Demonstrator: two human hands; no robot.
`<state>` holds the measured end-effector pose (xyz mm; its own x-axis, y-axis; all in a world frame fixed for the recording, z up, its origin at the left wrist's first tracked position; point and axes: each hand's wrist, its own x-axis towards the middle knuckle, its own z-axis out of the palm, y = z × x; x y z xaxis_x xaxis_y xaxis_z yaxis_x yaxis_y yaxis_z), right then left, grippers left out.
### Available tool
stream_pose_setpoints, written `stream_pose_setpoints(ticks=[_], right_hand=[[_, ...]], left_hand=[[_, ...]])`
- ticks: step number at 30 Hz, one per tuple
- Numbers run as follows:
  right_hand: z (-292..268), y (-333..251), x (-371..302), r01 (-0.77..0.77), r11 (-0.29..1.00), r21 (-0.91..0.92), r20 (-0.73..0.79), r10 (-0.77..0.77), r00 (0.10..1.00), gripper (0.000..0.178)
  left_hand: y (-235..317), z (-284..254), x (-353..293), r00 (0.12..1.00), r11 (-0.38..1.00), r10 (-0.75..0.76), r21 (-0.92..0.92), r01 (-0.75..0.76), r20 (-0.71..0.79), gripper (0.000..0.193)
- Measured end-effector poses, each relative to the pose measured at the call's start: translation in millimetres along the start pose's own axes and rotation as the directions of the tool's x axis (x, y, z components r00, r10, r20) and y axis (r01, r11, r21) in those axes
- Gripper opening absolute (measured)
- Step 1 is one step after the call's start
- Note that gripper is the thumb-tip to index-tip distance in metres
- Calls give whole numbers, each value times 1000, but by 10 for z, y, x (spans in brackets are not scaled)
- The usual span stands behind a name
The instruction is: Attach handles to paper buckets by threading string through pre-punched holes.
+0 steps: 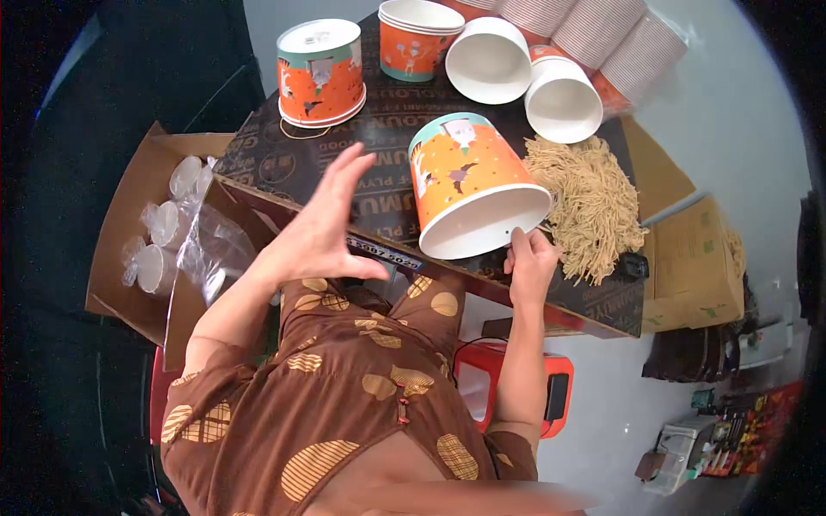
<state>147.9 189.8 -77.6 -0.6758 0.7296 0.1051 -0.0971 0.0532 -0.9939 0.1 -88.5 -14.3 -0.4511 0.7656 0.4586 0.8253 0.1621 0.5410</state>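
Observation:
An orange paper bucket (469, 168) with a green band and cartoon figures lies tilted at the table's near side, its white mouth turned toward me. A small dark hole shows inside its rim. My right hand (529, 258) is closed at that rim beside the hole, fingers pinched together; whether a cord end is also between them is hidden. My left hand (318, 228) is raised left of the bucket, thumb and fingers spread, with nothing in it. Right of the bucket lies a heap of tan cords (589, 202). Farther left stands an upside-down bucket (320, 77) with a cord loop at its rim.
Stacked buckets (417, 43) and two buckets on their sides (489, 60) crowd the far table (370, 129). Several nested stacks (598, 30) lie behind them. At left, an open carton (129, 215) holds wrapped white cups. A small black object (632, 265) sits near the right edge, by another carton (697, 267).

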Motion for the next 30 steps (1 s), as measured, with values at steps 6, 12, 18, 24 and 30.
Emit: stream_pose_setpoints(ticks=[6,12,18,24,30], right_hand=[[-47,23,-10,-10,1000,18,49,9,999,18],[-84,39,-48,21,1000,-8,72,-20,997,25],[-179,23,-76,11,984,176,183,-43,982,25],[-161,-26,-89,-15,927,375,174,-55,983,37],[-166,-30,-96,-21,950,312,199,-44,979,35]], left_hand=[[-125,411,386,993,996,57,-68,-50,103,149],[-191,545,551,995,958,-27,-283,52,92,145],[-197,552,702,984,842,-107,-513,167,145,131],[-159,600,770,963,690,-224,-674,264,148,123],[-100,520,819,861,358,-392,-808,468,325,85]])
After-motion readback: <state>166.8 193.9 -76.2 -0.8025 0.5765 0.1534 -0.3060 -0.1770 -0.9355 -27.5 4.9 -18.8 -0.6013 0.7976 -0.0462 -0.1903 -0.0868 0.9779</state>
